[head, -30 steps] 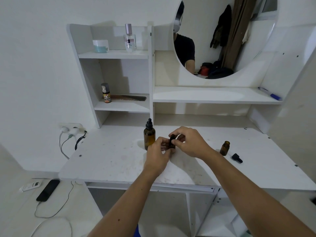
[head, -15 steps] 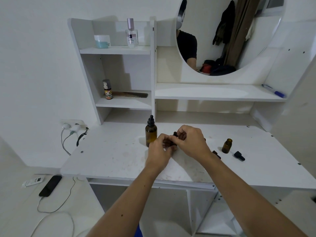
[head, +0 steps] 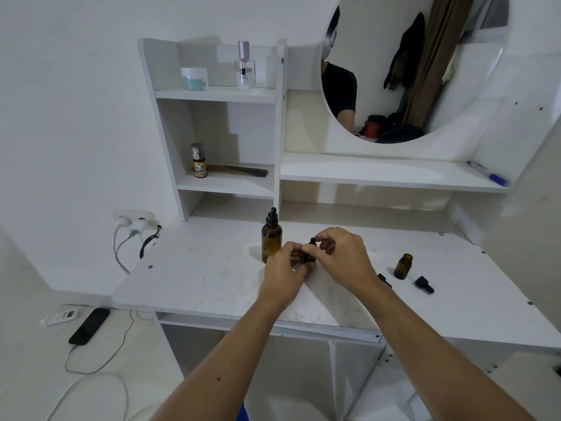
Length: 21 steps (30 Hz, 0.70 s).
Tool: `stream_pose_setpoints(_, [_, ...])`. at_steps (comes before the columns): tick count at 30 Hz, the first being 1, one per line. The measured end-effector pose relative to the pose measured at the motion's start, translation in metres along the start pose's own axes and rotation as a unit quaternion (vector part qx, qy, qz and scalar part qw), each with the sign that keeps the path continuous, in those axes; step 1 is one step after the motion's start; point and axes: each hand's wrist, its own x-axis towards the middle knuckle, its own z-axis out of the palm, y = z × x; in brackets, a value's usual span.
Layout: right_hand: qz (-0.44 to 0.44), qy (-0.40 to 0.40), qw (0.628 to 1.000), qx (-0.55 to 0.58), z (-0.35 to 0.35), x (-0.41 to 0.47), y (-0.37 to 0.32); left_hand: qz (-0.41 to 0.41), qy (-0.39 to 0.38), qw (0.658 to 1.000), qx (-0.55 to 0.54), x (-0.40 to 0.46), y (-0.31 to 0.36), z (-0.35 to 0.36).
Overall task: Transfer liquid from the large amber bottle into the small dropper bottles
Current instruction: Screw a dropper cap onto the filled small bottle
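The large amber bottle (head: 271,241) stands upright on the white desk (head: 197,268) with its black dropper cap on. Just to its right my left hand (head: 283,268) grips a small dropper bottle (head: 310,256), mostly hidden by fingers. My right hand (head: 343,256) pinches that bottle's black dropper cap from above. Farther right a second small amber bottle (head: 403,266) stands open, with a loose black dropper cap (head: 424,284) lying beside it. Another dark cap (head: 384,280) shows partly behind my right wrist.
Shelves at the back hold a perfume bottle (head: 244,68), a jar (head: 194,78), a small spray bottle (head: 199,161) and a comb (head: 239,171). A round mirror (head: 409,65) hangs above. A pen (head: 488,174) lies on the right shelf. A phone (head: 89,326) and cables are on the floor at left.
Both hands stay together on the small bottle beside the large one. The right fingers have shifted on the cap. The camera has tilted slightly.
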Motion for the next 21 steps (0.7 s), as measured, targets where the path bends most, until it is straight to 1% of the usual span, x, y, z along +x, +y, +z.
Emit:
stream_pose_setpoints(8, [0.009, 0.011, 1.0, 0.028, -0.019, -0.001, -0.011, -0.02, 0.011, 0.998, -0.054, -0.017, 0.001, -0.011])
stream_pose_setpoints(13, [0.012, 0.005, 0.999, 0.04, -0.018, 0.004, -0.028, -0.065, 0.019, 0.989, -0.129, -0.027, -0.002, -0.035])
stream_pose_setpoints(16, [-0.003, -0.009, 0.999, 0.05, -0.011, 0.01, -0.039, -0.08, 0.05, 0.984, -0.149, -0.03, 0.0, -0.049])
stream_pose_setpoints(21, [-0.043, -0.031, 0.996, 0.078, 0.005, 0.024, -0.056, -0.069, 0.122, 0.983, -0.122, -0.021, -0.001, -0.061])
